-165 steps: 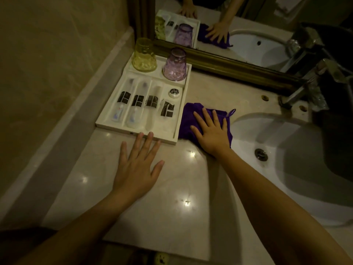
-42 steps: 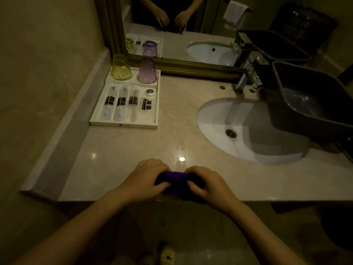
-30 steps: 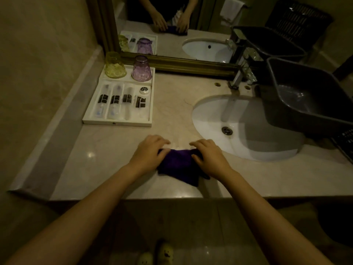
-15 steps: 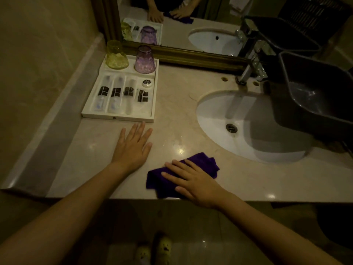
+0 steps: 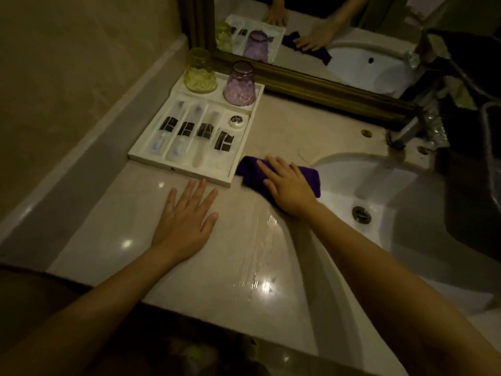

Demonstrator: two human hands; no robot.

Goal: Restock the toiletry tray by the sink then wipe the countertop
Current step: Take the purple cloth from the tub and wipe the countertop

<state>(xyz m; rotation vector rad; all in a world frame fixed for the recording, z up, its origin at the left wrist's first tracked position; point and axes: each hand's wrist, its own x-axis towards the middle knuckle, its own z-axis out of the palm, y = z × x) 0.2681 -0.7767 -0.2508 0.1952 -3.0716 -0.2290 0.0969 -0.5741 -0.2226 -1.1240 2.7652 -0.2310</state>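
My left hand (image 5: pixel 187 221) lies flat and open on the countertop (image 5: pixel 113 229), fingertips just short of the tray (image 5: pixel 179 169); a careless push from it could shove the tray toward the wall. The tray looks stocked, with a yellow glass (image 5: pixel 200 71) and a purple glass (image 5: pixel 240 84) upended at its back, so I judge the wiping step is underway. My right hand (image 5: pixel 288 185) presses open-palmed on the purple cloth (image 5: pixel 249 173), which touches the tray's near right corner; wiping harder leftward could jolt it and topple the glasses. Right of that, the sink (image 5: pixel 385 240) drops away, where the cloth could slip in, and the faucet (image 5: pixel 406 131) blocks the back.
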